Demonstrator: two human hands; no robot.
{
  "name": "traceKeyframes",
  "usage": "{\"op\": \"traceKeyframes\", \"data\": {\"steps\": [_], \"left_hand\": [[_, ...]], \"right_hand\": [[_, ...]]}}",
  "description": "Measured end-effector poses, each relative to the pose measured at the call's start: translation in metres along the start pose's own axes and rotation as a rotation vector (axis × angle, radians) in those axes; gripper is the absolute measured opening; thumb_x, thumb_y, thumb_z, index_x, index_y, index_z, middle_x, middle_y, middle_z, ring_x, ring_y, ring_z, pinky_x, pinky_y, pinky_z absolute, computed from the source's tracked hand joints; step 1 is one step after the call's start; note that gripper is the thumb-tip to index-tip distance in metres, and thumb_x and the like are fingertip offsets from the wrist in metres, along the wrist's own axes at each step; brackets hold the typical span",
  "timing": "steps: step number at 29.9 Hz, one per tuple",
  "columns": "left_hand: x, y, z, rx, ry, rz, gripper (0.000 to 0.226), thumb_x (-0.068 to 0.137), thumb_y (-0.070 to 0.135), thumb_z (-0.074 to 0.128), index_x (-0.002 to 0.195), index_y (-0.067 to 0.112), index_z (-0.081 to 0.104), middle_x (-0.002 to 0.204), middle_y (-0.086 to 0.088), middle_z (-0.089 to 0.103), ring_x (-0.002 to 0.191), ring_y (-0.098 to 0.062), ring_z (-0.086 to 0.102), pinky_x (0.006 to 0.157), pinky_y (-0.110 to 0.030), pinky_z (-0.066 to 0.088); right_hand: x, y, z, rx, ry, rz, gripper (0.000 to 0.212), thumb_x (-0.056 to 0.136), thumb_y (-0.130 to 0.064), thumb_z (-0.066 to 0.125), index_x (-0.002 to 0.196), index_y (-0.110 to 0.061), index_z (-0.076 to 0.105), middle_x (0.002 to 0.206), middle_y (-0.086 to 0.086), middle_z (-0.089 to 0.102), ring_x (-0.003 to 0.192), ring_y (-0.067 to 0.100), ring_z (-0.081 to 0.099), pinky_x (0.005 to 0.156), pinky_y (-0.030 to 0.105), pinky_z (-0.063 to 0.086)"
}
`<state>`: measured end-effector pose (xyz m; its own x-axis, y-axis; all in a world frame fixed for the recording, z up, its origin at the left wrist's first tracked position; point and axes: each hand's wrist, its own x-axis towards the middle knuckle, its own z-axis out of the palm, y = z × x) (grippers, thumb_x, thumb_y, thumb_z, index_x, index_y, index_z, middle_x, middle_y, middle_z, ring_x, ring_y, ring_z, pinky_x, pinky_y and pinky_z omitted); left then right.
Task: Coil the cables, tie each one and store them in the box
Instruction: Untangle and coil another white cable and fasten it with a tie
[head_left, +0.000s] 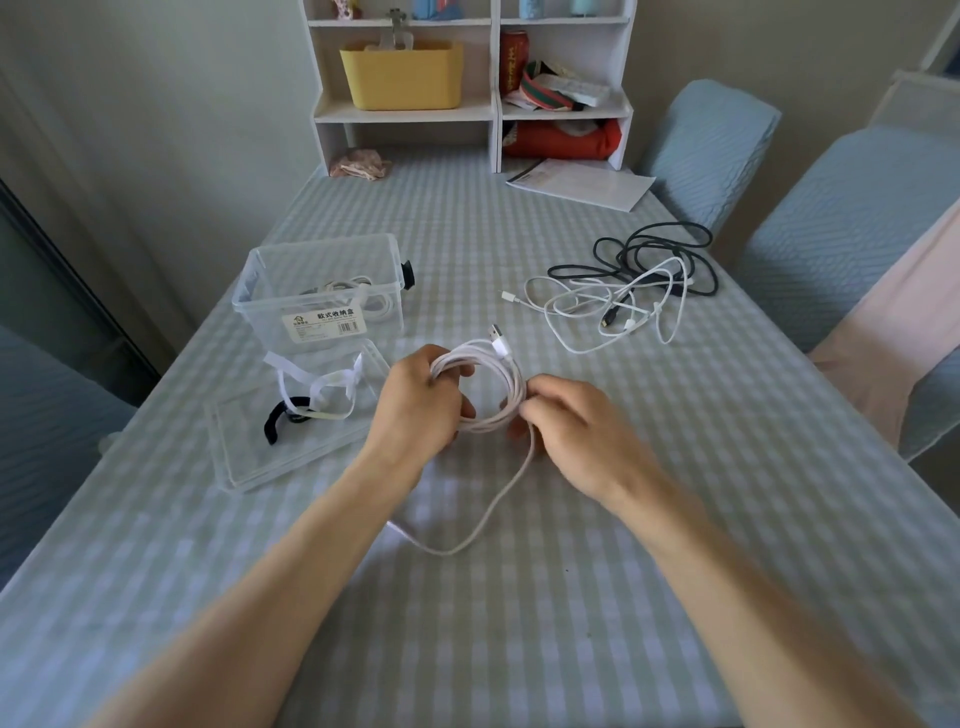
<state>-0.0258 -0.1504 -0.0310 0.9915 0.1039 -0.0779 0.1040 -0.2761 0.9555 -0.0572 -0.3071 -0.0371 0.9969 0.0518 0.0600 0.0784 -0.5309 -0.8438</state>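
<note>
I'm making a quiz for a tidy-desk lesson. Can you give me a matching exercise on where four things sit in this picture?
Things:
1. white cable
2. ties
3. yellow basket
4. dark cable

Places:
A. on the clear lid
B. loose on the table, far right
C. in both hands
D. on the white shelf

Pairs: 1-C, 2-A, 3-D, 4-B

The fingertips of the left hand (415, 402) are tucked inside the white cable (498, 387) loops, so its grip is partly hidden. The label (323, 321) on the clear box (322, 291) is too small to read (just tiny print). The shelf (470, 78) top is cut off.
</note>
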Motion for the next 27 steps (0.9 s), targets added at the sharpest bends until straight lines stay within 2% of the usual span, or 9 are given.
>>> {"op": "traceKeyframes", "data": {"steps": [4,7,10,13,15,17,20,24,27], "left_hand": [[-0.004,-0.001,0.005,0.053,-0.020,0.084,0.027,0.093,0.003,0.038,0.088,0.014,0.062,0.055,0.001,0.060,0.042,-0.007,0.051,0.044,-0.023,0.036],[-0.006,-0.001,0.007,0.167,-0.040,0.145,0.026,0.093,0.006,0.042,0.088,0.017,0.064,0.059,0.003,0.062,0.044,-0.004,0.055,0.044,-0.020,0.038],[-0.005,-0.003,0.001,0.472,-0.012,0.364,0.015,0.086,0.008,0.052,0.091,0.015,0.065,0.063,0.003,0.061,0.059,-0.019,0.059,0.053,-0.029,0.042],[-0.007,-0.003,-0.006,0.879,0.043,0.575,0.061,0.077,0.015,0.062,0.135,0.022,0.046,0.098,-0.003,0.065,0.077,-0.030,0.066,0.054,-0.035,0.046],[-0.007,-0.003,-0.008,1.044,0.035,0.744,0.085,0.071,0.013,0.068,0.147,0.024,0.033,0.116,-0.006,0.058,0.081,-0.027,0.066,0.048,-0.030,0.038],[-0.013,0.002,-0.005,1.150,0.035,0.842,0.064,0.073,0.012,0.067,0.134,0.020,0.048,0.105,-0.006,0.062,0.082,-0.026,0.066,0.047,-0.029,0.036],[-0.019,0.008,-0.001,1.222,0.015,0.658,0.009,0.097,0.023,0.043,0.100,0.017,0.049,0.085,-0.004,0.064,0.083,-0.030,0.066,0.056,-0.033,0.035],[-0.009,0.004,-0.003,0.935,0.100,0.475,0.021,0.096,0.022,0.046,0.077,0.013,0.042,0.070,-0.007,0.054,0.068,-0.034,0.057,0.057,-0.035,0.037],[-0.007,0.000,-0.004,0.764,0.013,0.366,0.029,0.091,0.022,0.048,0.065,0.012,0.043,0.065,-0.009,0.057,0.065,-0.036,0.060,0.056,-0.037,0.044]], "right_hand": [[0.000,-0.008,0.007,0.178,0.021,0.084,0.032,0.091,-0.046,0.062,0.088,-0.014,0.061,0.075,-0.005,0.069,0.067,0.007,0.064,0.060,0.021,0.046],[0.003,-0.003,0.012,0.033,0.087,-0.011,0.022,0.098,-0.031,0.055,0.083,-0.016,0.051,0.071,-0.003,0.059,0.058,0.006,0.054,0.053,0.019,0.038],[0.005,0.002,0.006,-0.067,0.050,-0.076,0.016,0.101,-0.023,0.048,0.087,-0.016,0.049,0.070,0.001,0.057,0.055,0.013,0.052,0.050,0.025,0.035],[0.007,0.002,0.000,-0.250,-0.130,-0.129,0.009,0.100,-0.020,0.045,0.093,-0.017,0.049,0.074,0.006,0.061,0.062,0.025,0.058,0.057,0.038,0.043],[0.008,-0.002,-0.002,-0.340,-0.238,-0.164,0.006,0.098,-0.017,0.043,0.096,-0.018,0.049,0.082,0.008,0.064,0.069,0.029,0.062,0.062,0.045,0.049],[0.009,-0.007,-0.005,-0.376,-0.269,-0.169,0.012,0.098,-0.018,0.043,0.106,-0.018,0.051,0.092,0.010,0.067,0.078,0.030,0.064,0.069,0.047,0.052],[0.009,-0.012,-0.010,-0.386,-0.175,-0.146,0.008,0.093,-0.020,0.047,0.096,-0.017,0.054,0.086,0.007,0.065,0.075,0.028,0.063,0.068,0.048,0.052],[0.006,-0.016,-0.001,-0.352,-0.011,-0.030,0.024,0.094,-0.029,0.050,0.074,-0.015,0.048,0.071,0.003,0.056,0.067,0.027,0.056,0.054,0.036,0.036],[0.008,-0.019,0.006,-0.284,-0.001,0.027,0.026,0.099,-0.028,0.044,0.079,-0.012,0.048,0.076,0.005,0.056,0.072,0.029,0.055,0.055,0.036,0.034]]}}
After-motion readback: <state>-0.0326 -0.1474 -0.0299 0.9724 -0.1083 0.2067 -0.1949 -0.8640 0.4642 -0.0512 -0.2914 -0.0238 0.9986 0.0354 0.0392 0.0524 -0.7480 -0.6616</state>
